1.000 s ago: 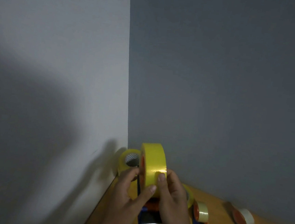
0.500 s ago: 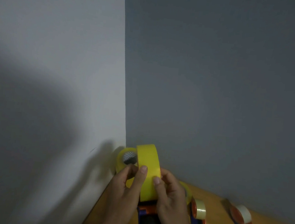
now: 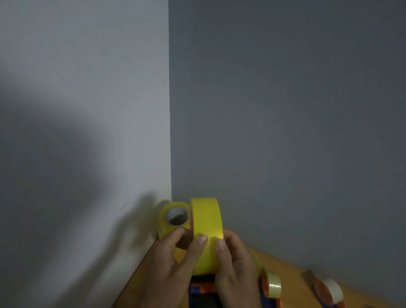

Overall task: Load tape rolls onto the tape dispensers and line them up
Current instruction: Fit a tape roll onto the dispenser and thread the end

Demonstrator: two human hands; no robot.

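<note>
Both hands, left hand (image 3: 175,257) and right hand (image 3: 236,267), pinch the yellow tape roll (image 3: 206,230) by its outer band above the dispenser (image 3: 205,301); rigid, light, slick-faced, probably seated on the hub, though hidden.

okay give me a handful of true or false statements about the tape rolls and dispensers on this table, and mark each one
1. Both hands are on the big yellow tape roll. True: left hand and right hand hold it.
2. The yellow roll lies flat on the table. False: it stands on edge above a dispenser.
3. A second yellowish roll sits in the wall corner. True.
4. The dispensers to the right are empty. False: the nearest dispenser and the next one carry pale rolls.
5. The table is glass. False: it looks like wood.
</note>
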